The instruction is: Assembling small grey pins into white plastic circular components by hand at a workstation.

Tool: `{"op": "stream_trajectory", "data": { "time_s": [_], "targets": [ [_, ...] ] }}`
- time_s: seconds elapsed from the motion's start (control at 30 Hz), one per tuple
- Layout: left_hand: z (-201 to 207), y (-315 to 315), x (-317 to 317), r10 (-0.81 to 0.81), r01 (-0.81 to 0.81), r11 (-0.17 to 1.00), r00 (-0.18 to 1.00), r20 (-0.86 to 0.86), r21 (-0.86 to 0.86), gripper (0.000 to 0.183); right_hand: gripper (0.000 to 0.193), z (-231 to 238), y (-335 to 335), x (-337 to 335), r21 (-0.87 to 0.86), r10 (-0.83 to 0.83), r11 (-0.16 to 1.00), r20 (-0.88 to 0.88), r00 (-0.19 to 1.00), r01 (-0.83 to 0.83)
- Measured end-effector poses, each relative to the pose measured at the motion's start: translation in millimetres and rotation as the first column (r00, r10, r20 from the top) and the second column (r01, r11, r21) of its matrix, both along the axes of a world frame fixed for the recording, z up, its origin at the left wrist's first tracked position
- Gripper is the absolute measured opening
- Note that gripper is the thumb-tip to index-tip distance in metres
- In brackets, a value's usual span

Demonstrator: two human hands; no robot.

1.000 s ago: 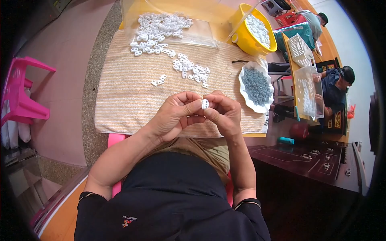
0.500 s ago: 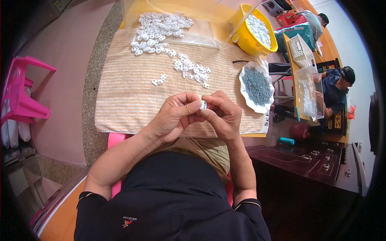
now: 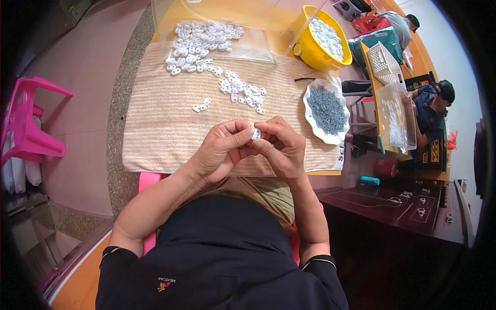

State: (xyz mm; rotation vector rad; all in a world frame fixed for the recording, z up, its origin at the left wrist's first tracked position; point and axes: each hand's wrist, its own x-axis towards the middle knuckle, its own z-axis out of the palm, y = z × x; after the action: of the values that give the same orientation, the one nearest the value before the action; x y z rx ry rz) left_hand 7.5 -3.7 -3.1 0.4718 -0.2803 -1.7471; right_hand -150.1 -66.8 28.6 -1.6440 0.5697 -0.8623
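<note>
Over the near part of a striped towel, a small white plastic piece with holes is pinched between the fingertips of both hands. My left hand grips it with thumb and forefinger. On its other side, my right hand closes thumb and fingers on the same piece, partly hiding it. Beyond the hands lie several loose white two-holed pieces and a small group of them. A larger pile spills out of a clear plastic box at the far left.
At right a scalloped white dish holds many small grey parts. Behind it stands a yellow tub of white pieces. A pink stool is on the left floor. Another person sits at a table far right.
The whole view has shifted slightly, so things on the table appear a little further left. My hands keep their pinch on the white piece, with the fingers moving only slightly.
</note>
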Motion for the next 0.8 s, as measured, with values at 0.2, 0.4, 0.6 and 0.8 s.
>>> {"op": "stream_trajectory", "data": {
  "time_s": [0.2,0.4,0.6,0.8],
  "targets": [
    [1.0,-0.6,-1.0,0.007,-0.006,1.000,1.000,0.011,-0.008,0.008,0.028,1.5,-1.8,-1.4,-0.052,0.016,0.998,-0.030,0.999,-0.018],
    [2.0,0.0,0.1,-0.013,0.013,1.000,1.000,0.008,0.014,0.009,0.029,-0.9,-2.3,-3.5,-0.052,0.016,0.998,-0.027,1.000,-0.017],
    [4.6,1.0,0.5,-0.022,0.022,0.998,1.000,0.002,0.051,0.010,0.032,-1.8,-0.5,-4.5,-0.069,0.012,0.998,-0.031,0.999,-0.014],
    [9.3,0.3,1.9,-0.034,0.034,0.999,0.999,0.011,0.020,0.010,0.035,-2.1,-2.5,-4.7,-0.158,0.001,0.987,-0.052,0.999,-0.009]
  ]
}}
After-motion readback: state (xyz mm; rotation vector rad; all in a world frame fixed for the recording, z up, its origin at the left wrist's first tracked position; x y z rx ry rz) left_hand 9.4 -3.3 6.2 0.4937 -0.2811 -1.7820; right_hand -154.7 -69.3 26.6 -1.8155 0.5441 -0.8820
